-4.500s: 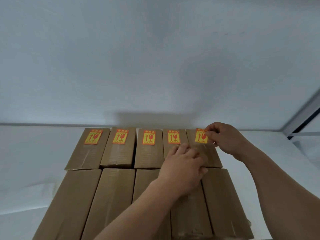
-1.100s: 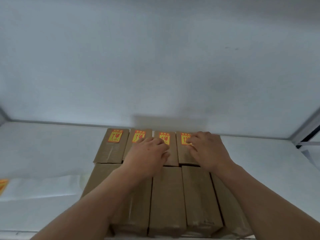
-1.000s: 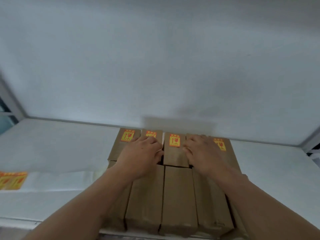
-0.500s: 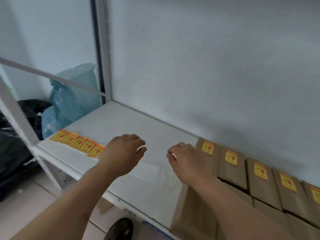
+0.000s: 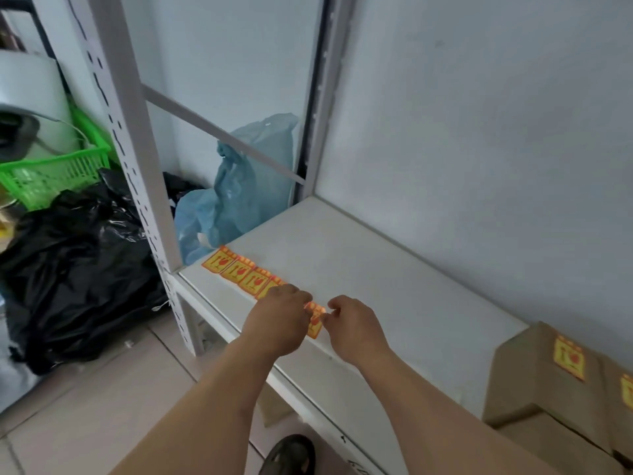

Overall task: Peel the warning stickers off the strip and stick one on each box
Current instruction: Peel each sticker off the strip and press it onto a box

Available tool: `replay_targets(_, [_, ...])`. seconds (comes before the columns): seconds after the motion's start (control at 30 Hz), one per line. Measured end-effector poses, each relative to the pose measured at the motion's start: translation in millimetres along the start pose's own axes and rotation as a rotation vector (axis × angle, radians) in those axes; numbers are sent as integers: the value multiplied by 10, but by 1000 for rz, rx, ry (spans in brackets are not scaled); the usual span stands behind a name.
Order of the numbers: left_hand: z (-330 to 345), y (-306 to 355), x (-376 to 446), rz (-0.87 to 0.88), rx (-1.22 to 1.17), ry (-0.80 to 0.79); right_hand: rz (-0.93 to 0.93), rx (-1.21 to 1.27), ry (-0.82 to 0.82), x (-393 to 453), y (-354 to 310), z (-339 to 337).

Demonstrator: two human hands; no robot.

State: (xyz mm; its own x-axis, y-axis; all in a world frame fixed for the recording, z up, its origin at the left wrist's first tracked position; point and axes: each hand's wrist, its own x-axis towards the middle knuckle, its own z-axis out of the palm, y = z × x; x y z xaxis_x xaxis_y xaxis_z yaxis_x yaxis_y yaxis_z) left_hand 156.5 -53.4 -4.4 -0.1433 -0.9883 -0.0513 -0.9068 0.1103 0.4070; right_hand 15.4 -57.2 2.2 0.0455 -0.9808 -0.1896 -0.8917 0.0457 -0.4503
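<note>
At the shelf's left end, head view: I face the strip; the boxes sit well apart at the right edge.
Just changed: a second ago both my palms lay on the rows of boxes; now both hands are over at the strip, and my view has swung left with them.
Meaning: I judge the far row is finished and I am fetching a sticker for the near row, which looked unstickered before.
Strip: yellow-and-red paper strip of warning stickers (image 5: 246,275) lies flat near the front edge of the white metal shelf (image 5: 394,279).
Left hand: left hand (image 5: 279,322) covers the strip's near end, fingers curled down on it, pressing or pinching; I cannot tell which.
Right hand: right hand (image 5: 352,325) has thumb and forefinger pinched on the edge of the nearest sticker (image 5: 314,322).
Sticker count: four free on the strip, one between my fingers, two on boxes in view.
Box count: brown cardboard boxes (image 5: 541,378), two far ones showing stickers, plus near ones cut off by the frame.
Beyond the shelf: one pale blue plastic bag (image 5: 246,186), one black rubbish bag (image 5: 78,269), one green plastic basket (image 5: 51,169).
</note>
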Motion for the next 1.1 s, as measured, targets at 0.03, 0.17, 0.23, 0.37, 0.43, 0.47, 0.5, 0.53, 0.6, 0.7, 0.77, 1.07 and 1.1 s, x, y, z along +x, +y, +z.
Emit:
replay_targets(0.03, [25, -33, 2, -13, 1, -18, 26, 7, -1, 28, -4, 40])
replay_targets(0.17, [112, -65, -12, 3, 94, -53, 88, 5, 33, 59, 4, 148])
replay_targets(0.23, [126, -74, -23, -7, 98, -48, 104, -6, 68, 52, -9, 178])
replay_targets(0.37, [137, -79, -31, -23, 77, -56, 103, -32, 117, 37, -27, 181])
replay_targets(0.43, [124, -89, -22, -27, 61, -80, 89, -53, 111, 20, -26, 171])
replay_targets(0.47, [116, -96, -17, -27, 54, -96, 87, -55, 109, 11, -27, 162])
replay_targets(0.5, [106, -101, -17, -27, 40, -109, 92, -43, 108, 6, -25, 152])
replay_targets(0.53, [95, -105, -23, -30, 19, -121, 105, -22, 107, 8, -20, 141])
replay_targets(0.6, [64, -103, -55, -29, -1, -131, 145, 39, 97, 13, -5, 112])
replay_targets(0.7, [11, -69, -103, 32, 72, -146, 185, 146, 88, 0, 37, 45])
replay_targets(0.77, [-19, -44, -115, 65, 94, -160, 193, 183, 88, -42, 69, -21])
replay_targets(1.07, [-219, 425, -223, 144, 81, -59, 113, 200, 159, -564, 387, -631])
replay_targets(1.1, [-251, 550, -267, 189, 91, -45, 100, 172, 173, -650, 453, -724])
